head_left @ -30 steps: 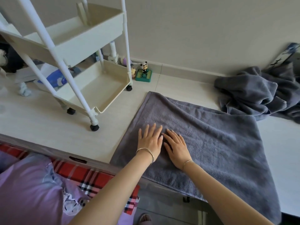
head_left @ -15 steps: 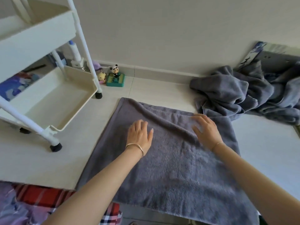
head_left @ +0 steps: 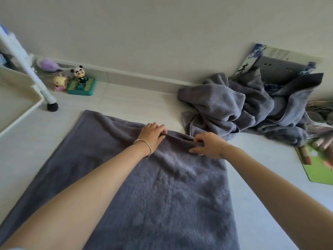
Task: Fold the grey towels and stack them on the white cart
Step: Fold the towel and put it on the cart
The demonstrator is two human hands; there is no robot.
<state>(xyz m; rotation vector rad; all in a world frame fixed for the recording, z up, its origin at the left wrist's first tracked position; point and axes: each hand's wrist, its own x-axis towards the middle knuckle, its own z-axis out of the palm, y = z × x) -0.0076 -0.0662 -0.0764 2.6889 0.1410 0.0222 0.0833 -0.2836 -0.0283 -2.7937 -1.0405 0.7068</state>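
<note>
Pale desk [head_left: 126, 103] against a plain wall, with a grey towel [head_left: 162, 195] spread flat across the middle of the frame. Both hands sit at its far edge — left hand [head_left: 152, 135] curls over a raised ridge of fabric, right hand [head_left: 207, 145] has a pinching grip on the same fold. More crumpled grey towels [head_left: 234, 107] are piled at upper right. White cart [head_left: 19, 98] pokes in at the left edge — a panda figurine [head_left: 80, 73] stands near it.

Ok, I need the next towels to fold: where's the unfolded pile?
In the head view, the pile lies crumpled at the far right by the wall, just beyond the flat towel.
</note>
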